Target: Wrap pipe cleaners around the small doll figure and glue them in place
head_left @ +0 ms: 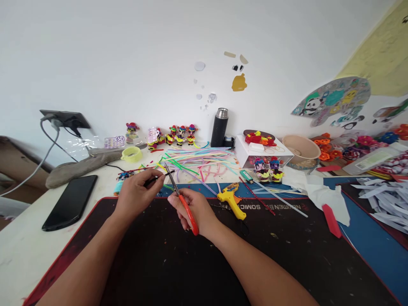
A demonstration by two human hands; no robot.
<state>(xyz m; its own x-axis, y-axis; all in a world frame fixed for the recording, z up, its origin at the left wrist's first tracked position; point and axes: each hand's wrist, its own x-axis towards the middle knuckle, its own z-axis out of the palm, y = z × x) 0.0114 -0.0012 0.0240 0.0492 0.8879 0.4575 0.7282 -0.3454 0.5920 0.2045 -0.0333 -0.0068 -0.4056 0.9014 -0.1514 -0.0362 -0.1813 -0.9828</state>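
My left hand [138, 191] pinches a thin black strip [149, 182], perhaps a pipe cleaner, whose end sticks out to the right. In my right hand [197, 210] is a pair of scissors [188, 212] with orange-red handles. The blades point up and away, and the strip's end lies at them; whether they touch it I cannot tell. Both hands are above the far part of a black desk mat [178, 263]. Just behind my left hand stands a small doll [120, 183] with a light blue body, partly hidden.
Loose coloured pipe cleaners [204, 159] lie behind my hands. A yellow glue gun [234, 202] rests right of the scissors. Farther back stand a black thermos [219, 127], several small dolls [181, 135] and a white box [251, 157]. A phone [70, 202] lies at left.
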